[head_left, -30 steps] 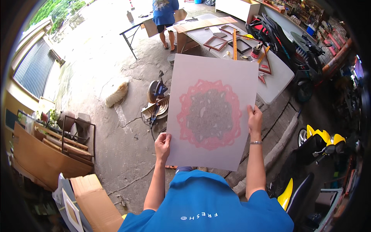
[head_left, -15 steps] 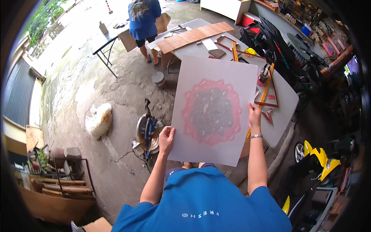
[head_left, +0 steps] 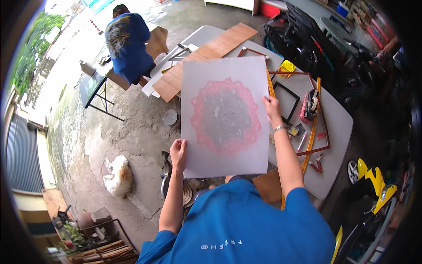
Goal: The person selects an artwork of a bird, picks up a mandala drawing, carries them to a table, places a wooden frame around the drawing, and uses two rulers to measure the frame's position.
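Observation:
Between my two hands I hold up a large pale sheet (head_left: 198, 72), with a grey patch inside a pink scalloped ring in its middle. My left hand (head_left: 178, 153) pinches its lower left edge. Higher up, my right hand (head_left: 272, 109) grips the right edge, a metal watch or bracelet on that wrist. Behind the sheet stands a white table (head_left: 336, 123), partly hidden. On it lie a brown wooden plank (head_left: 215, 47), a black frame (head_left: 287, 100), red-brown frames (head_left: 326, 119), a yellow ruler (head_left: 313, 136), a pink pouch (head_left: 307, 110) and red-handled pliers (head_left: 316, 163).
A person in blue (head_left: 132, 48) stands beside a small folding table (head_left: 93, 90) at the far left. A shaggy white dog (head_left: 118, 176) lies on the concrete floor. A tin can (head_left: 171, 118) stands near the table. Motorcycles (head_left: 303, 39) and a yellow scooter (head_left: 373, 180) line the right.
My view has shifted, and the sheet with both hands now sits further left and slightly higher in it. The person in blue bends more over the small table. My grip stays the same.

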Motion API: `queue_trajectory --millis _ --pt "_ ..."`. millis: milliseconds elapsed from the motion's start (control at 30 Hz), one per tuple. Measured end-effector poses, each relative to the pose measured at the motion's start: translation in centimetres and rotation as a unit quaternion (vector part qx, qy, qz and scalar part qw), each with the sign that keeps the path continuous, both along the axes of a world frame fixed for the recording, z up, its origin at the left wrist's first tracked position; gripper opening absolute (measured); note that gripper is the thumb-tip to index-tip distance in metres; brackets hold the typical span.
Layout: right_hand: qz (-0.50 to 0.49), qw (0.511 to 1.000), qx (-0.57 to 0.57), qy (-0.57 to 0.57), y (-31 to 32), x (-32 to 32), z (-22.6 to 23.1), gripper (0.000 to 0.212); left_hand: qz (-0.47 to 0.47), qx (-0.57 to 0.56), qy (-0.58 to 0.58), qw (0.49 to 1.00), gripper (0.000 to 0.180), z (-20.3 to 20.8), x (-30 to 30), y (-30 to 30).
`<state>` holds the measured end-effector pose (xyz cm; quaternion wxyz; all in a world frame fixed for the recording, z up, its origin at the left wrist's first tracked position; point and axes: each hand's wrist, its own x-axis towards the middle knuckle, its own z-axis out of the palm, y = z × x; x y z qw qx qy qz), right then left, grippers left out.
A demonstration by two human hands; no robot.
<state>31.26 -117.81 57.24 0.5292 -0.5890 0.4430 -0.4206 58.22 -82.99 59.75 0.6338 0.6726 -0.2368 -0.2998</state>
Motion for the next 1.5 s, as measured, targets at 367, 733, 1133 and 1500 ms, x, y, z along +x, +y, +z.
queue_trajectory --millis 367,733,1133,1500 --pt "-0.028 0.996 -0.003 0.081 -18.3 10.3 -2.2 0.022 -0.041 0.037 0.019 0.998 0.016 -3.5 13.6 -18.6" --pt "-0.187 0.961 0.047 0.2 -1.9 -0.7 -3.4 0.021 -0.074 0.146 0.025 0.986 0.025 -15.0 20.9 -24.9" --pt "-0.35 0.829 0.159 0.406 14.6 -14.5 0.0 0.028 -0.08 0.157 -0.253 0.951 0.02 -5.9 8.2 -27.3" --pt "-0.331 0.746 -0.054 0.575 -2.4 -34.7 -6.4 0.042 -0.387 0.247 -0.039 0.887 0.051 -8.9 -23.8 -29.2"
